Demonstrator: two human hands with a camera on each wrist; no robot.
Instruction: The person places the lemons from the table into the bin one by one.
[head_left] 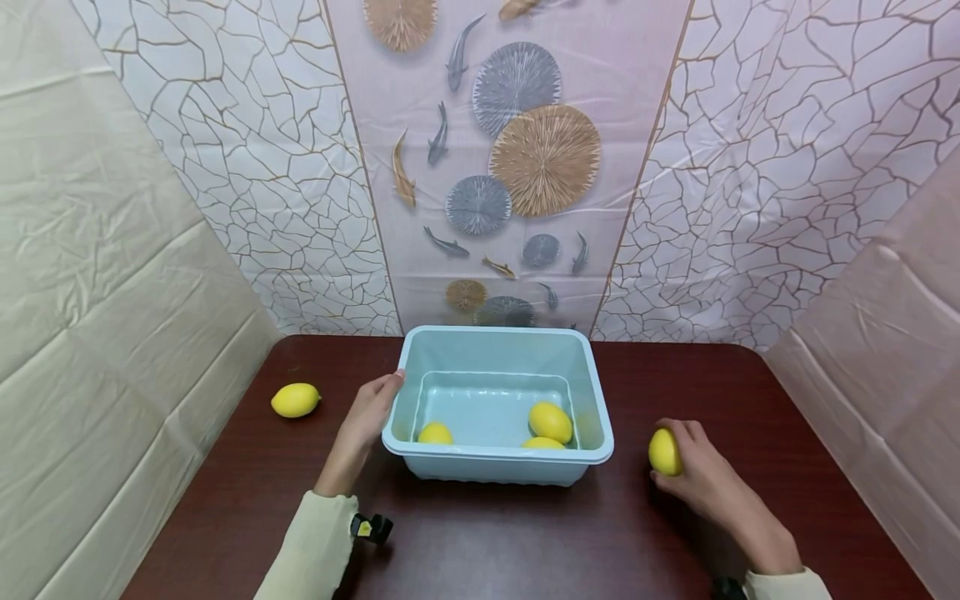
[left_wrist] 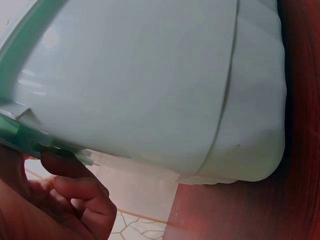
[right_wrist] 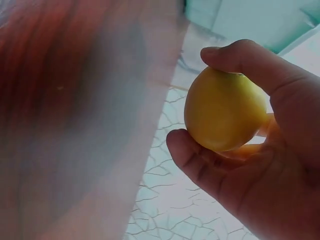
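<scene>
A light blue plastic basin (head_left: pixel 495 467) stands mid-table, with a lemon (head_left: pixel 435 433) in its left front corner and two more lemons (head_left: pixel 550 422) at its right. My left hand (head_left: pixel 366 421) grips the basin's left rim; in the left wrist view the thumb and curled fingers (left_wrist: pixel 87 200) are at the rim beside the basin's outer wall (left_wrist: pixel 135 85). To the right of the basin, my right hand (head_left: pixel 701 471) holds a lemon (head_left: pixel 664 452) between thumb and fingers. The right wrist view shows this lemon (right_wrist: pixel 225 110) raised off the table.
Another lemon (head_left: pixel 296 400) lies on the dark red-brown table (head_left: pixel 480 542) left of my left hand. Behind the basin rises a patterned cloth backdrop (head_left: pixel 480 250). Beige cloth walls (head_left: pixel 112 333) flank the table on both sides.
</scene>
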